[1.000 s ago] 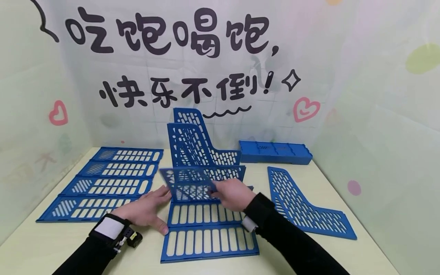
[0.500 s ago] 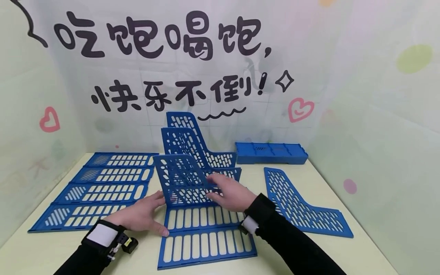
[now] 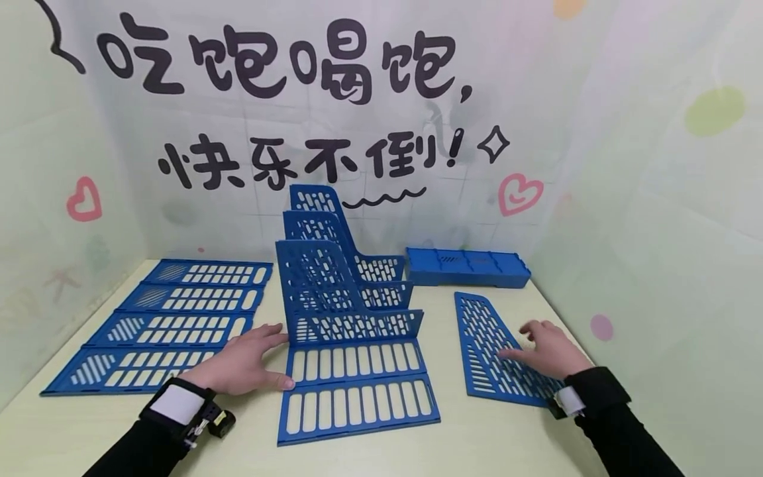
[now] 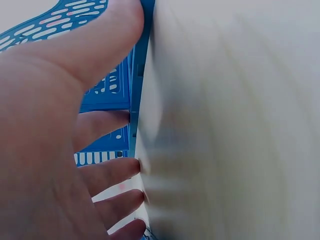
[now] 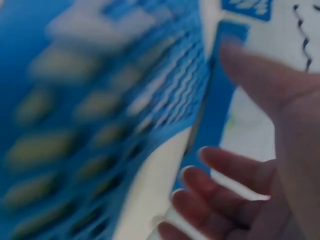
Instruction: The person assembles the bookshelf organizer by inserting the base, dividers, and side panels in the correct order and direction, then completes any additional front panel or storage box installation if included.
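Observation:
A blue plastic file rack stands mid-table: its slotted base (image 3: pixel 357 382) lies flat, and three perforated side panels (image 3: pixel 306 271) rise upright across its rear sections. My left hand (image 3: pixel 247 361) rests on the table at the base's left edge, thumb and fingertips against it; the left wrist view shows its straight fingers along the blue edge (image 4: pixel 135 100). Over at the right, my right hand (image 3: pixel 551 351) hovers above a loose L-shaped side panel (image 3: pixel 477 338), fingers relaxed and spread. In the right wrist view that panel (image 5: pixel 90 100) looks blurred, apart from the fingers.
Several flat blue slotted panels (image 3: pixel 179 301) lie joined in a row on the left of the table. A long blue tray-like piece (image 3: pixel 467 268) sits behind, at the back wall. Printed cloth walls enclose the back and both sides.
The third side panel swung from tilted to upright on the base. My right hand let go of it and moved right, over the loose panel. My left hand stayed at the base's edge.

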Tool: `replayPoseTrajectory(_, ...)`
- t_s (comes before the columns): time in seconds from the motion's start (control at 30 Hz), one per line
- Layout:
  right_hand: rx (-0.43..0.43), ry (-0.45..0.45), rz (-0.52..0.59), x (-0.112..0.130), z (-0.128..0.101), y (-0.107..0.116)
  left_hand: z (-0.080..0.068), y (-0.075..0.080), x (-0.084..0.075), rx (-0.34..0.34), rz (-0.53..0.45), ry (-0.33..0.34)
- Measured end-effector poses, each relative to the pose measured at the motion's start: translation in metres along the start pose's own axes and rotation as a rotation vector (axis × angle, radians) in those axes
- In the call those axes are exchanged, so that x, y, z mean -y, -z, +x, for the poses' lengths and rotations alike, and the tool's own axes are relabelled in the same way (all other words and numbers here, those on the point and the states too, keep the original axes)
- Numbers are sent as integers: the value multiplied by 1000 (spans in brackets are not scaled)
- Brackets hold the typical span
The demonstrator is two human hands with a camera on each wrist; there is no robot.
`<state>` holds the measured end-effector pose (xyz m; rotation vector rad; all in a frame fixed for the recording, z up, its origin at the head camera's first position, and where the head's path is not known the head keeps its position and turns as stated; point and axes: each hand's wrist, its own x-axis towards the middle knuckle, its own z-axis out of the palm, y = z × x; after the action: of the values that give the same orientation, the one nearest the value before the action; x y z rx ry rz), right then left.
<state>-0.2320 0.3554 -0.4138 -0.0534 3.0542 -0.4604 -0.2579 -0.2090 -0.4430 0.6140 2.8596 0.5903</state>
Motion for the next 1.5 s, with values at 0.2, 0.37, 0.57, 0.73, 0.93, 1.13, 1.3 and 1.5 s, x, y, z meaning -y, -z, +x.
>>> replayPoseTrajectory(0.2, 101, -50, -40, -16, -2, -7, -4, -3, 3, -21, -2, -9)
replayPoseTrajectory(0.37, 127, -89, -18, -14, -2, -8, -4, -4, 1, -5, -14, -12)
replayPoseTrajectory(0.57, 139, -116, 27, -19, -3, -6, -1, 1, -1, 14, 7, -6)
replayPoseTrajectory(0.73, 110, -142, 33, -19, -3, -6, -3, 1, -1, 20, -9, -8)
replayPoseTrajectory(0.93, 165, -104, 152, -15, -9, 12, -4, 2, -1, 36, -19, -7)
replayPoseTrajectory(1.13, 39, 45, 248, 9, -15, 23, -4, 6, -1, 60, -17, -8)
replayPoseTrajectory(1.3, -120, 188, 187, 34, -11, 7, -5, 8, 2, 95, -19, -15)
replayPoseTrajectory(1.5, -165, 236, 128, 43, -7, -10, -6, 10, 2, 134, -18, -25)
